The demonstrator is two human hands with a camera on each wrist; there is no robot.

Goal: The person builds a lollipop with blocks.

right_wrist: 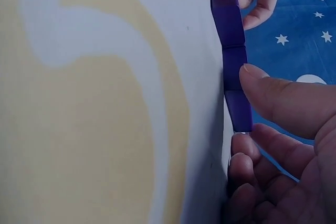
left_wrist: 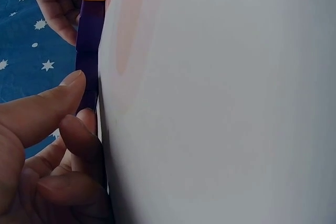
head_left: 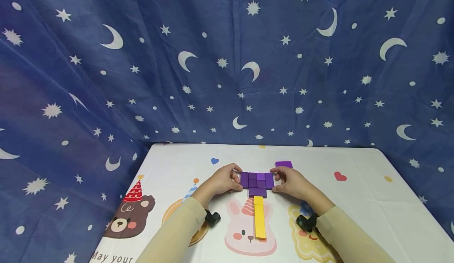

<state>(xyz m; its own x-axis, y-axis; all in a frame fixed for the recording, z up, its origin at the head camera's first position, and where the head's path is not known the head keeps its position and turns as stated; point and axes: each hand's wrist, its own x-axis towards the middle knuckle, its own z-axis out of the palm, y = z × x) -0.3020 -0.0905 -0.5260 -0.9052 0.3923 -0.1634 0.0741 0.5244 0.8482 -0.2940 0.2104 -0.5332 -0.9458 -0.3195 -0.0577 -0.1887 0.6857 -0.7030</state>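
In the head view, several purple blocks lie flat and close together on the table. My left hand has thumb and index finger at the two ends of the upright purple block on the left side. Mirroring it, my right hand pinches the purple block on the right side. Small purple squares sit between these two. Below them a purple block lies crosswise, touching a short yellow block and a long yellow block. Both wrist views show the thumbs against the purple edges.
Another purple block lies apart, just beyond my right hand. A white cloth printed with cartoon animals and hearts covers the table. Behind its far edge hangs a blue curtain with stars and moons.
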